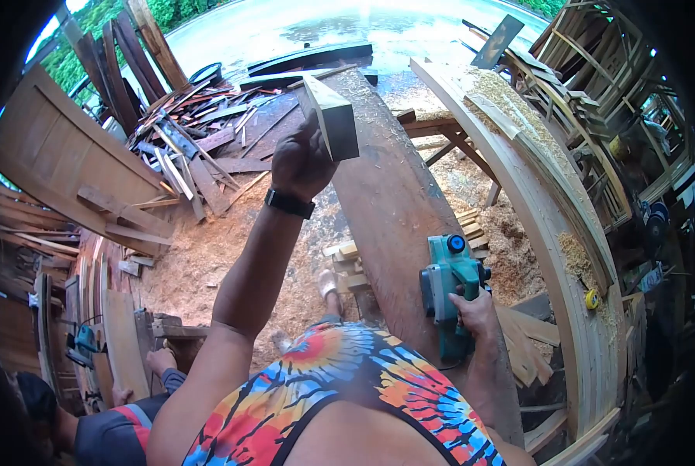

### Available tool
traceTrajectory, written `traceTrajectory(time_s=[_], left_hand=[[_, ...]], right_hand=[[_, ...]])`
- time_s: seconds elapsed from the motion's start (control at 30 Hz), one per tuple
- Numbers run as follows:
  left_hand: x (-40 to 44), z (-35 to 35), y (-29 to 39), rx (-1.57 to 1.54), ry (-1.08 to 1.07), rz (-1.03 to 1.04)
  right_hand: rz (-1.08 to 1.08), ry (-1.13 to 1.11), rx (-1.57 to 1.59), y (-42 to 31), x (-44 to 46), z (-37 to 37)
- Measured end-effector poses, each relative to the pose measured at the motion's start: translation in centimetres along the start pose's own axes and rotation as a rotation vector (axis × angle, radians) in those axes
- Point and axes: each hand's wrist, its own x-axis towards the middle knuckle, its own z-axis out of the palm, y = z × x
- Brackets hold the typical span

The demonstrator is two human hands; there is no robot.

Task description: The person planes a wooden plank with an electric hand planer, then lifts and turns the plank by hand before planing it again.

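Timber piece (pixel 338 124), raised ahead in the closed left hand (pixel 304 165), calls for a steady hold, fingers well clear of the electric planer (pixel 443 293), which the right hand (pixel 479 312) grips on the brown board (pixel 386 221). Materials: pale, straight-edged wood with a darker squared end; teal, hard-cased planer; board long, flat, scuffed.

Readable text, brands, numbers: none. Green power planer (pixel 444 289): any marking too blurred to read. Yellow tape measure (pixel 592 299): too small to read. Dark wristband (pixel 289 203) and second green power tool (pixel 85 342) at left: likewise unreadable.
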Motion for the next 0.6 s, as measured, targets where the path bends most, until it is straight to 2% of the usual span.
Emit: traceTrajectory(time_s=[0.17, 0.3, 0.33, 0.43, 0.47, 0.53, 0.6], left_hand=[[0.1, -1.2, 0.4, -0.069, 0.069, -0.006], [-0.5, 2.7, -0.8, -0.047, 0.211, 0.012], [-0.9, 3.1, -1.0, -0.101, 0.248, -0.124], [-2.1, 0.6, -3.7, 0.424, 0.715, -0.185], [-3.4, 0.2, -5.3, 0.519, 0.747, -0.198], [-5.6, -4.5, -8.7, 0.707, 1.009, -0.363], [-8.1, -10.4, -11.0, 0.801, 1.009, -0.507]], right_hand=[[-0.001, -0.001, 0.022, -0.6, -0.4, 0.1], [-0.005, -0.004, 0.063, -0.3, -0.1, 0.3], [0.000, -0.003, 0.064, -0.4, -0.1, 0.4], [0.019, 0.009, 0.048, -1.0, -0.5, 0.5], [0.031, 0.014, 0.038, -1.1, -0.5, 0.7], [0.023, 0.014, 0.046, -0.5, -0.5, 0.9], [0.060, 0.017, 0.088, -0.7, -0.8, 1.3]])
